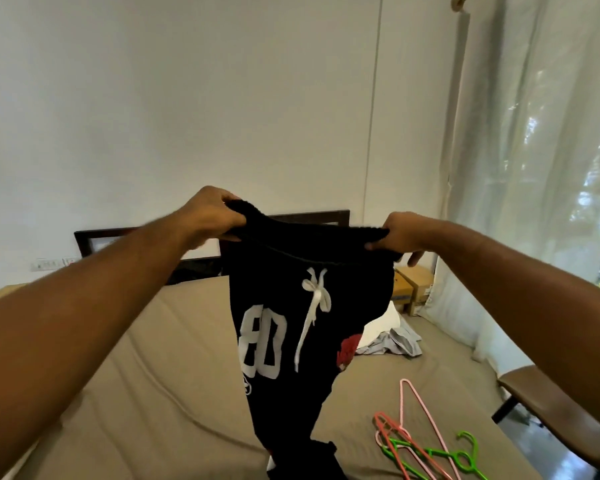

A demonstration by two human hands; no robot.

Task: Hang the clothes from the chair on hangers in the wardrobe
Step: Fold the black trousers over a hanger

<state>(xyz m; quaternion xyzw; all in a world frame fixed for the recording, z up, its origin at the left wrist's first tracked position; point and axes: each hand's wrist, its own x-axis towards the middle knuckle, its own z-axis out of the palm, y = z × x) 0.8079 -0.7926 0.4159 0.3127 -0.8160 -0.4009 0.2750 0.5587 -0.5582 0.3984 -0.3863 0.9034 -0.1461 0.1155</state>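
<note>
Both hands hold black pants [291, 341] up in the air above the bed [153, 358], well clear of the sheet at the top. The left hand [210, 216] has its fingers curled over one end of the waistband [309, 237]. The right hand [400, 233] pinches the other end, with one finger pointing down behind the cloth. The waistband is stretched almost level between them, a little higher on the left.

The pants hang with their long axis vertical, waist up and legs down. The legs narrow toward the near edge of the bed and run out of the bottom of the view, so I cannot tell where the hems are. The front faces the camera: a white drawstring [314, 299] tied in a bow dangles below the waistband, a white "80" is printed on the left leg, and a red patch shows on the right leg.

Near the bed's near right corner lie hangers in a loose overlapping heap: a pink one [404, 400], a red one [395, 441] and a green one [454, 453]. Toward the far right edge of the bed a grey garment [400, 342] lies crumpled against a white cloth [383, 327]. A brown chair [547, 403] stands just beside the bed's right edge.
</note>
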